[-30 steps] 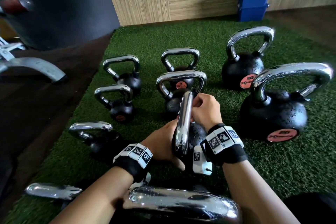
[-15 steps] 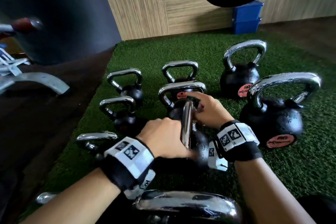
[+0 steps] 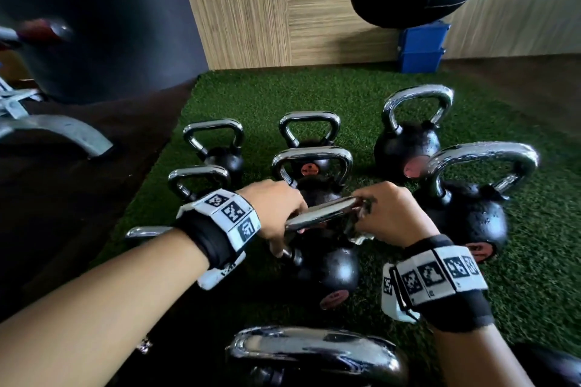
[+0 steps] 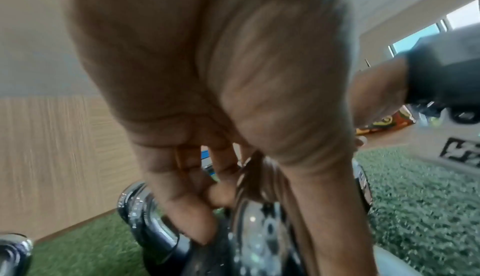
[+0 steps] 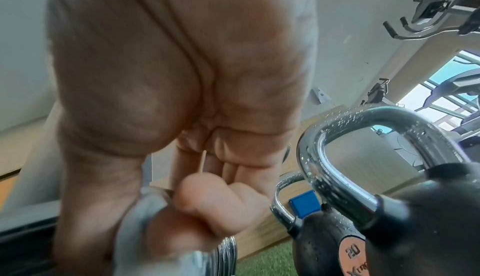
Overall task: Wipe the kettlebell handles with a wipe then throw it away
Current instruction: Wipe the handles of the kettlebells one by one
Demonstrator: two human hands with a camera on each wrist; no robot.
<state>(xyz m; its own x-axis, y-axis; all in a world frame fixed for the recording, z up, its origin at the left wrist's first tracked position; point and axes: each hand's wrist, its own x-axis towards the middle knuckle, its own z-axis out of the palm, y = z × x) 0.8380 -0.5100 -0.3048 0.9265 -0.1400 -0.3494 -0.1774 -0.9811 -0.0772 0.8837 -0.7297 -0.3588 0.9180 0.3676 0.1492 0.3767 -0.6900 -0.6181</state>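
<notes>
Now gripping the near-centre kettlebell (image 3: pixel 327 264) on the green turf (image 3: pixel 534 276): left hand (image 3: pixel 273 210) curled around the left end of its chrome handle (image 3: pixel 320 215), right hand (image 3: pixel 390 214) closed over the right end, fingers (image 5: pixel 197 202) pinching a crumpled grey wipe (image 5: pixel 135 229) against the metal.

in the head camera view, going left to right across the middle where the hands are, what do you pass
Left hand gripping one end of the chrome kettlebell handle → right hand holding a wipe at the handle's other end → large kettlebell with a wet handle, on the turf.
</notes>
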